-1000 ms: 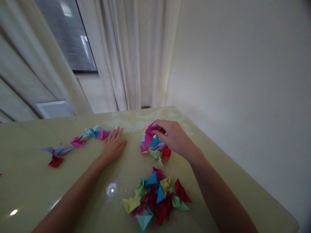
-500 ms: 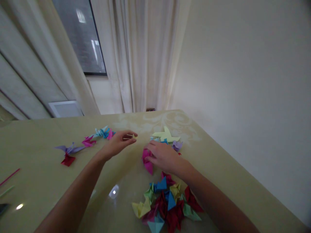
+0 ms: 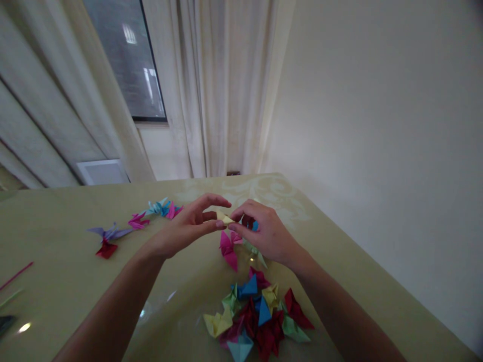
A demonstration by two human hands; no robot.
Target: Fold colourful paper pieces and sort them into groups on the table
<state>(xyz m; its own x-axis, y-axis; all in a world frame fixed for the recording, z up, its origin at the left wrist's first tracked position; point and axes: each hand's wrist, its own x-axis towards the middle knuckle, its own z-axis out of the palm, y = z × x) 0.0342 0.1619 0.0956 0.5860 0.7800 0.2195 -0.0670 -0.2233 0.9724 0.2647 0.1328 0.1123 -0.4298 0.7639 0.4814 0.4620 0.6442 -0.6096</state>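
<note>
A small pale yellow folded paper piece [image 3: 224, 217] is held between my two hands above the table. My left hand [image 3: 192, 221] grips it from the left with thumb and fingers, the index finger raised over it. From the right, the thumb and fingertips of my right hand [image 3: 264, 229] pinch its other end. Just below lies a bright pink paper crane [image 3: 228, 251]. A light green folded paper [image 3: 254, 251] and a bit of blue paper [image 3: 255, 226] show beneath and behind my right hand, partly hidden; whether they hang or lie is unclear.
Nearer me is a pile of folded paper pieces in several colours [image 3: 260, 317]. At the left, a row of paper cranes holds a purple crane [image 3: 109, 233] and a red piece [image 3: 106, 249]. A pink stick [image 3: 17, 276] lies at the far left. A wall [image 3: 377, 125] borders the right.
My left hand has moved right with the yellow piece, and my right hand has come up to it from the pink crane. The light green paper now shows lower, below my right hand.
</note>
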